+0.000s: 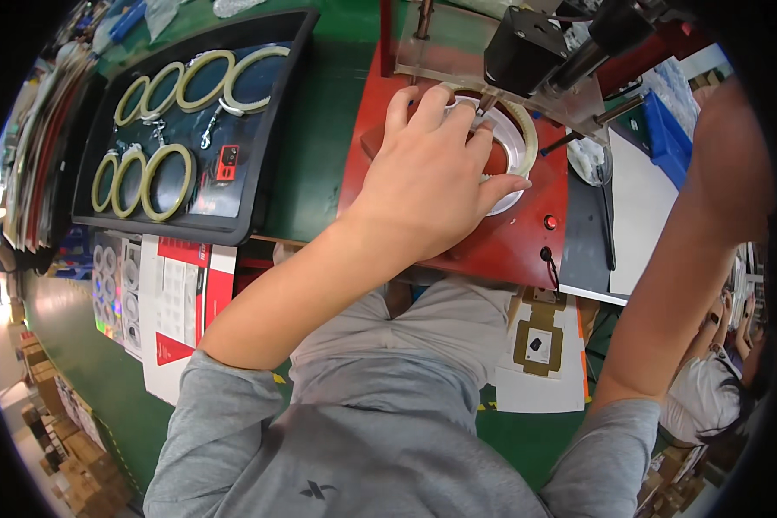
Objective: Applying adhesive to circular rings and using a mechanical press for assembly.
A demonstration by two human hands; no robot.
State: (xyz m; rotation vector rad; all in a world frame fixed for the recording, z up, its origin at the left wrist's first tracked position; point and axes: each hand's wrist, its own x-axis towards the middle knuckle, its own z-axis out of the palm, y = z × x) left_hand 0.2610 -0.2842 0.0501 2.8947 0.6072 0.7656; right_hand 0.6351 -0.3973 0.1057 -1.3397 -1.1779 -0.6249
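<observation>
While the left hand splays over the ring, keep fingers clear of the rod; right hand raised, grip unclear.

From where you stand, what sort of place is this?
Probably an assembly workshop or small factory: the left hand is spread over a red bench machine, a black tray beside it holds several pale rings, and brown boxes are piled at the lower left.

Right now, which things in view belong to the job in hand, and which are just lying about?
Likely job:
cream ring under left hand
red machine base
black tray of cream rings

Apparently lying about:
blue bin
white sheet
clear plastic bag
</observation>
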